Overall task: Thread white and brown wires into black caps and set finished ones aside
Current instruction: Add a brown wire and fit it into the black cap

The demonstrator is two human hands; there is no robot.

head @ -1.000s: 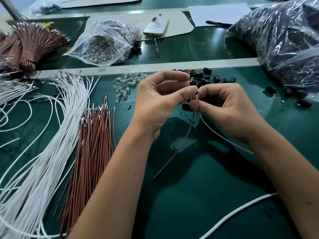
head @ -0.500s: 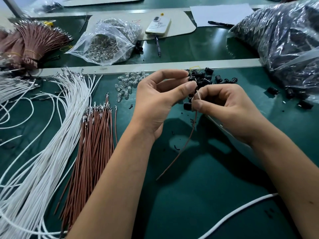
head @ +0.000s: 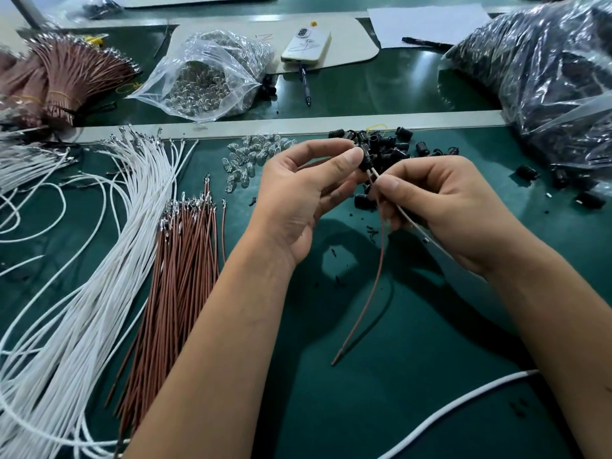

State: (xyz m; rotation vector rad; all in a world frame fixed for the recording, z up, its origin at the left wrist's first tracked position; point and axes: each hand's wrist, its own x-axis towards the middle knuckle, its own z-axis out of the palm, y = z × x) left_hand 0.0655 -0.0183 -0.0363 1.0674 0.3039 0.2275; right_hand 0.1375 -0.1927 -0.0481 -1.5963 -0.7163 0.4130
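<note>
My left hand pinches a black cap between thumb and fingertips above the green mat. A brown wire and a white wire run out of the cap's underside. My right hand pinches both wires just below the cap. The brown wire hangs down toward me; the white one passes under my right palm. Loose black caps lie in a pile right behind my hands. Bundles of white wires and brown wires lie at the left.
Small clear bulbs lie scattered left of the cap pile. A clear bag of bulbs, a phone, a pen and tied brown wire bunches sit behind a pale divider strip. A big bag of black caps fills the far right.
My hands have drawn slightly apart: the left now shows the black cap at its fingertips, and the right has slid down the wires below it.
</note>
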